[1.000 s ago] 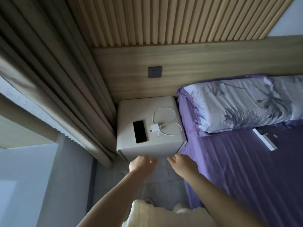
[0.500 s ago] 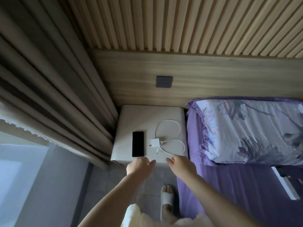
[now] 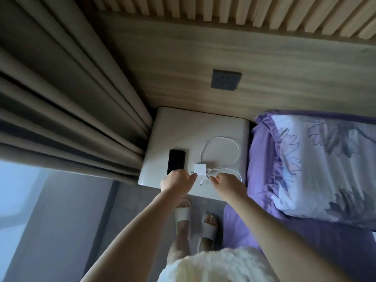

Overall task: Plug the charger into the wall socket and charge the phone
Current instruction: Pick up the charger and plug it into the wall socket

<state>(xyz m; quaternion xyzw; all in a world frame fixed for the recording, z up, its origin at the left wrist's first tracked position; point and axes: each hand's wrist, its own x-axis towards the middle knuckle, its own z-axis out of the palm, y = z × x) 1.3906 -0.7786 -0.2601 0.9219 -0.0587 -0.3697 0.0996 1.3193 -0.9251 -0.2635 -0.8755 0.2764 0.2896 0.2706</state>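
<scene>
A white charger block [image 3: 199, 169] lies on the white bedside table [image 3: 179, 129], with its white cable [image 3: 220, 151] looped behind and to the right. A black phone [image 3: 176, 162] lies flat just left of the charger. A dark grey wall socket [image 3: 225, 80] sits on the wooden panel above the table. My left hand [image 3: 177, 181] hovers over the phone's near end, fingers curled, fingertips just short of the charger. My right hand [image 3: 226, 184] is over the cable's near loop beside its plug end [image 3: 201, 183], fingers loosely bent. Neither hand holds anything.
Heavy grey-brown curtains [image 3: 71, 102] hang at the left, touching the table's side. A bed with a purple sheet [image 3: 262, 155] and a flowered pillow [image 3: 325, 165] lies right of the table. My feet in white slippers [image 3: 193, 218] stand on the grey floor in front of the table.
I have stepped closer to the table. Both hands have moved forward from the table's front edge to over the phone's end and the cable, close to the charger.
</scene>
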